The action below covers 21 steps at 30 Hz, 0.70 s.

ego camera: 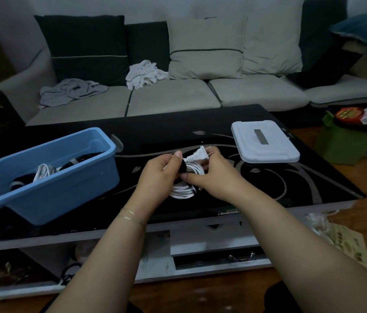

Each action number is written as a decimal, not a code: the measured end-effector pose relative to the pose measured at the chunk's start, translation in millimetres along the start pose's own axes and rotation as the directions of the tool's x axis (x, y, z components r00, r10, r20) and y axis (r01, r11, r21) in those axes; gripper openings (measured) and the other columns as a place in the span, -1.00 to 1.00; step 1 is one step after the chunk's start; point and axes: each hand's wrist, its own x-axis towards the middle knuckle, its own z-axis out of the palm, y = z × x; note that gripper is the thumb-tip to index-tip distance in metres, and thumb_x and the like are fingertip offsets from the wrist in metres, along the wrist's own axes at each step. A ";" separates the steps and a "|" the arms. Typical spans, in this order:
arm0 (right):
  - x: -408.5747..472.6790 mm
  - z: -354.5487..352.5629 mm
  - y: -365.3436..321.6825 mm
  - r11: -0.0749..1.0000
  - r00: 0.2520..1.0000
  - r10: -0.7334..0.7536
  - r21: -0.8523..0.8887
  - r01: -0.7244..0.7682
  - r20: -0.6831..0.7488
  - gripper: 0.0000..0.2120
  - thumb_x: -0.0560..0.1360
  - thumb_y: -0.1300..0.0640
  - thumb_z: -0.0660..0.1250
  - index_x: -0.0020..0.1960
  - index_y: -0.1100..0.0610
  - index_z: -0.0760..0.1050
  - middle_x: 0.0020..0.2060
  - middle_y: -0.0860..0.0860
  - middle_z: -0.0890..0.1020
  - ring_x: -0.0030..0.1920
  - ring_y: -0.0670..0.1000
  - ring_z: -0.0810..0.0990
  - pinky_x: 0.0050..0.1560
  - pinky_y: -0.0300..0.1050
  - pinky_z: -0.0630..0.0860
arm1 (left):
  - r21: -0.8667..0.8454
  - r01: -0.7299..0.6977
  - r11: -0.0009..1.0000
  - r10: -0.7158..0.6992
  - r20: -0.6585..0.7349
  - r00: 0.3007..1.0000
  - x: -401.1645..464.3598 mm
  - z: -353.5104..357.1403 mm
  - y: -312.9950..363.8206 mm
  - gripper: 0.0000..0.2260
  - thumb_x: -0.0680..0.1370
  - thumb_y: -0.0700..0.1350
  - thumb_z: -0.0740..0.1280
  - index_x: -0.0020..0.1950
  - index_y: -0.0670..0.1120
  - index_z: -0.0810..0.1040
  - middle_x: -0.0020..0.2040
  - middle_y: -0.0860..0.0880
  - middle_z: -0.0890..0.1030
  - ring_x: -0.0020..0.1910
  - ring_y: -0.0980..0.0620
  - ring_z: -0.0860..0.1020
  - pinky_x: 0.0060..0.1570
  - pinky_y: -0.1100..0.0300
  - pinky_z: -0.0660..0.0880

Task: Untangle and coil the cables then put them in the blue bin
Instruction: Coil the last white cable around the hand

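Above the middle of the black glass table (268,184), both hands hold a coiled white cable (181,191). Its two-pin plug (197,156) sticks up and to the right between the hands. My left hand (157,175) grips the coil from the left, fingers near a black strap (183,167) wrapped around the loops. My right hand (212,175) pinches the same spot from the right. The blue bin (49,193) stands on the table to the left, holding a white coiled cable (42,171) and black cables (83,159).
A white lid (265,141) lies on the table at the right rear. A sofa (173,96) with cushions and crumpled cloths runs behind the table. Bags and packages (354,129) sit on the floor at right.
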 end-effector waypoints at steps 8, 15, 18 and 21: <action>0.1 5.5 -1.4 0.950 0.998 -0.029 0.313 0.009 0.060 -0.94 0.37 0.25 0.36 -0.18 0.16 0.60 -0.25 0.05 0.68 -0.18 -0.04 0.64 -0.06 -0.06 0.51 | -0.119 -0.006 0.993 0.009 0.027 1.000 -8.0 -1.2 10.1 -0.55 0.65 -0.03 0.20 -0.46 0.02 0.50 -0.57 0.13 0.38 -0.58 0.23 0.29 -0.55 0.40 0.24; -4.1 11.6 -0.7 0.991 0.993 0.022 0.137 -0.006 -0.117 -0.97 0.39 0.14 0.41 -0.17 0.04 0.59 -0.26 -0.04 0.67 -0.14 -0.04 0.64 -0.09 -0.11 0.53 | -0.058 -0.023 0.998 0.025 0.039 0.999 -5.1 -1.1 -0.4 -0.71 0.64 0.02 0.20 -0.20 0.01 0.61 -0.50 0.11 0.45 -0.52 0.20 0.36 -0.52 0.38 0.27; -4.3 14.8 0.5 0.989 0.988 0.071 0.141 -0.052 -0.134 -0.96 0.39 0.18 0.39 -0.17 0.07 0.56 -0.24 0.00 0.64 -0.10 0.04 0.62 -0.09 -0.09 0.50 | -0.084 0.003 0.996 0.001 0.051 0.999 -7.5 2.4 -3.3 -0.71 0.64 0.01 0.20 -0.18 0.00 0.62 -0.47 0.10 0.53 -0.54 0.23 0.38 -0.58 0.43 0.25; -4.4 17.1 1.0 0.970 0.988 0.070 0.240 -0.035 -0.139 -0.88 0.40 0.26 0.37 -0.09 0.12 0.51 -0.22 0.01 0.61 -0.12 0.01 0.59 -0.07 -0.11 0.47 | -0.080 0.018 0.997 -0.015 0.045 0.999 -8.4 5.6 -3.8 -0.68 0.64 0.02 0.20 -0.16 -0.12 0.62 -0.43 0.09 0.58 -0.53 0.22 0.40 -0.57 0.42 0.27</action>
